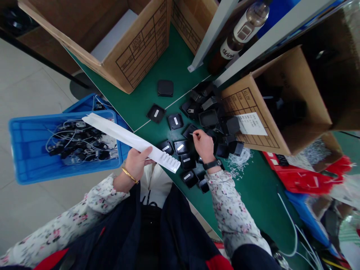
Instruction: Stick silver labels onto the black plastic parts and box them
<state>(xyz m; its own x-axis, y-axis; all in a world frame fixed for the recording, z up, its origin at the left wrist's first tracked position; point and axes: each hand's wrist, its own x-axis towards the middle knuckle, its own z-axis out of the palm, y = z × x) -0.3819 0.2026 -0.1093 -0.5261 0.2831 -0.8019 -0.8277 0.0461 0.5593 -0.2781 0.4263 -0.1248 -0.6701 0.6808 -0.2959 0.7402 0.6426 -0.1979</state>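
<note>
While the left hand (137, 162) grips a long label strip (132, 140), the right hand (204, 145) pinches one label (194, 134) onto a black box (187, 131) on the green table (168, 67), sticking work likely demanding careful aim.

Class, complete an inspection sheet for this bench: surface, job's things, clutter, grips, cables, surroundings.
Surface: green bench mat, white line across it.
Job's things: label strip; black housings, several bearing white labels.
Clutter: white paper scraps; drink bottle.
Grips: left hand holds the label strip; right hand pinches a small label above the housings.
Cables: wired parts in blue crate; white cable at right.
Surroundings: cardboard boxes; red plastic pile; pale floor.
</note>
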